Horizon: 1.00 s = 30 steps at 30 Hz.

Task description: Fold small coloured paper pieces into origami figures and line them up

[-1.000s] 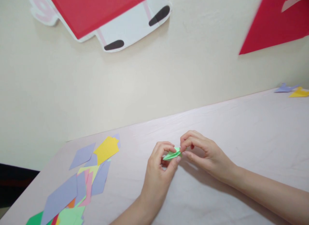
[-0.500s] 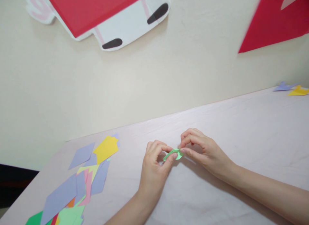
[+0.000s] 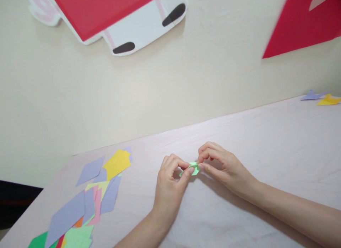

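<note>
A small folded piece of light green paper [image 3: 195, 168] is held just above the table between both hands. My left hand [image 3: 172, 177] pinches its left part between thumb and forefinger. On the other side, my right hand [image 3: 223, 164] grips the paper's right tip with thumb and fingertips, the other fingers curled. Part of the paper is hidden behind the left thumb and fingers, so its full shape does not show.
Loose paper pieces, such as a purple sheet [image 3: 68, 216], a yellow piece [image 3: 117, 164] and light green sheets [image 3: 78, 237], overlap at the table's left. Folded purple [image 3: 313, 95] and yellow [image 3: 329, 100] papers stand far right. Behind the table [image 3: 253, 134] rises a wall [image 3: 226, 74] with red decorations.
The green paper has tilted slightly in the fingers, and its right part looks flatter. Both hands keep their hold and have barely shifted.
</note>
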Each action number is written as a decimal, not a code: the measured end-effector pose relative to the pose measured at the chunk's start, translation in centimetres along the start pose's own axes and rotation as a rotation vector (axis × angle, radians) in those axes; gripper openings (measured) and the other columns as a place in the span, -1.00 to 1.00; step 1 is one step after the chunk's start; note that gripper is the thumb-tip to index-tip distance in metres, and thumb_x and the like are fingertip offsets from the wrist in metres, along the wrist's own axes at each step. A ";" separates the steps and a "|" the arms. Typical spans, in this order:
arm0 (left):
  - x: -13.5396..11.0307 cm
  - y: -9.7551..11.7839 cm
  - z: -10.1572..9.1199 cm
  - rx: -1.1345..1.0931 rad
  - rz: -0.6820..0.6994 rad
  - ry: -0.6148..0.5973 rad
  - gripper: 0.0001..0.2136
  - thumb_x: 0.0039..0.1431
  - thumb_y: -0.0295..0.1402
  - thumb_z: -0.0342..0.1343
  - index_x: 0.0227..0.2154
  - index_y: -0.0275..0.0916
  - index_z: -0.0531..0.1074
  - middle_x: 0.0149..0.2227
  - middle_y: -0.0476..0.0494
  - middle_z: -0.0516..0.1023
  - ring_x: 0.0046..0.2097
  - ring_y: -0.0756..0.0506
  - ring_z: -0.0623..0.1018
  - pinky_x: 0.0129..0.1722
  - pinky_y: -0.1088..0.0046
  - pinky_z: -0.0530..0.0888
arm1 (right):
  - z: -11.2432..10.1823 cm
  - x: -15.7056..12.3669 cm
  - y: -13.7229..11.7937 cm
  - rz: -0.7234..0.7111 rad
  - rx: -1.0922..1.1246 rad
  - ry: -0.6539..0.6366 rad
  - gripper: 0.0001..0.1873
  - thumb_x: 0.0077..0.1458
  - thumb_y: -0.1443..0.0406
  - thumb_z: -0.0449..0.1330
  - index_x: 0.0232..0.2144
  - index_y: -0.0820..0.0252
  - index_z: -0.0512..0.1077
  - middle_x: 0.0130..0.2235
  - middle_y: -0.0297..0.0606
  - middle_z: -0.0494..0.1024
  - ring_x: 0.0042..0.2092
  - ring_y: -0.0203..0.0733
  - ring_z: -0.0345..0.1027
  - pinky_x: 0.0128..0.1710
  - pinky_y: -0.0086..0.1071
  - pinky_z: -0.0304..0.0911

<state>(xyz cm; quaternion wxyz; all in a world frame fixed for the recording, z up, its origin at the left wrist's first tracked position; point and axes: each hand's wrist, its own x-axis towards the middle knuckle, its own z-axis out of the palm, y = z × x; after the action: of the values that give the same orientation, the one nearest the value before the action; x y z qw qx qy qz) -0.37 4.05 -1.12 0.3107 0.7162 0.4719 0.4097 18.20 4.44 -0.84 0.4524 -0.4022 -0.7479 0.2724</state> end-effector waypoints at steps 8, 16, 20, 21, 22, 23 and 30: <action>-0.2 0.1 0.1 0.033 0.035 -0.029 -0.89 0.20 -0.42 0.21 -0.44 -0.18 0.46 -0.41 0.04 0.46 -0.27 -0.07 0.39 -0.24 0.42 0.27 | 0.2 -0.1 0.1 0.000 0.036 -0.024 -0.89 0.21 0.38 0.19 -0.40 0.16 0.42 -0.33 -0.31 0.40 -0.22 -0.19 0.29 -0.20 -0.35 0.18; -0.3 0.7 0.0 0.135 0.092 -0.054 -0.87 0.21 -0.43 0.20 -0.46 -0.19 0.44 -0.43 0.05 0.47 -0.27 -0.07 0.39 -0.22 0.40 0.24 | 0.0 -0.3 0.0 -0.033 0.013 -0.030 -0.89 0.19 0.38 0.21 -0.40 0.16 0.44 -0.35 -0.31 0.42 -0.22 -0.18 0.28 -0.21 -0.35 0.16; -0.1 0.1 -0.2 0.039 0.005 -0.019 -0.86 0.22 -0.40 0.17 -0.47 -0.18 0.44 -0.43 0.06 0.44 -0.28 -0.06 0.40 -0.23 0.43 0.27 | -0.8 0.3 0.5 0.060 0.038 0.038 -0.87 0.21 0.36 0.17 -0.42 0.16 0.41 -0.34 -0.31 0.40 -0.25 -0.20 0.28 -0.23 -0.36 0.16; -0.1 -0.1 -0.2 0.005 -0.023 -0.002 -0.87 0.22 -0.40 0.17 -0.46 -0.17 0.44 -0.42 0.06 0.44 -0.28 -0.05 0.40 -0.24 0.44 0.28 | -0.9 0.5 0.6 0.096 0.044 0.074 -0.87 0.21 0.35 0.16 -0.42 0.16 0.40 -0.34 -0.31 0.40 -0.27 -0.21 0.27 -0.25 -0.36 0.16; 0.0 -0.3 -0.2 -0.028 -0.049 0.016 -0.88 0.22 -0.39 0.16 -0.45 -0.17 0.44 -0.41 0.06 0.43 -0.29 -0.05 0.41 -0.26 0.45 0.28 | -1.0 0.6 0.7 0.131 0.054 0.096 -0.86 0.21 0.34 0.15 -0.42 0.15 0.39 -0.34 -0.31 0.39 -0.28 -0.21 0.27 -0.26 -0.36 0.16; 0.0 -0.4 -0.2 -0.058 -0.070 0.030 -0.89 0.22 -0.38 0.15 -0.44 -0.17 0.44 -0.41 0.06 0.43 -0.29 -0.04 0.41 -0.27 0.46 0.29 | -0.9 0.6 0.7 0.165 0.069 0.098 -0.85 0.22 0.32 0.14 -0.42 0.15 0.39 -0.34 -0.31 0.39 -0.29 -0.21 0.27 -0.27 -0.35 0.16; -0.3 0.2 0.2 -0.117 -0.057 0.075 -0.90 0.22 -0.40 0.15 -0.42 -0.18 0.40 -0.41 0.06 0.43 -0.31 -0.02 0.41 -0.28 0.51 0.31 | 1.0 -0.3 -0.9 0.252 0.175 -0.103 -0.79 0.15 0.20 0.22 -0.47 0.16 0.41 -0.38 -0.31 0.40 -0.25 -0.17 0.28 -0.25 -0.34 0.15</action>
<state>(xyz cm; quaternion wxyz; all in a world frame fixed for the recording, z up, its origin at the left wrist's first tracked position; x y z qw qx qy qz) -0.18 3.66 -1.15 0.3458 0.6673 0.4786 0.4540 17.08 3.69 -0.74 0.4090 -0.4377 -0.6870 0.4113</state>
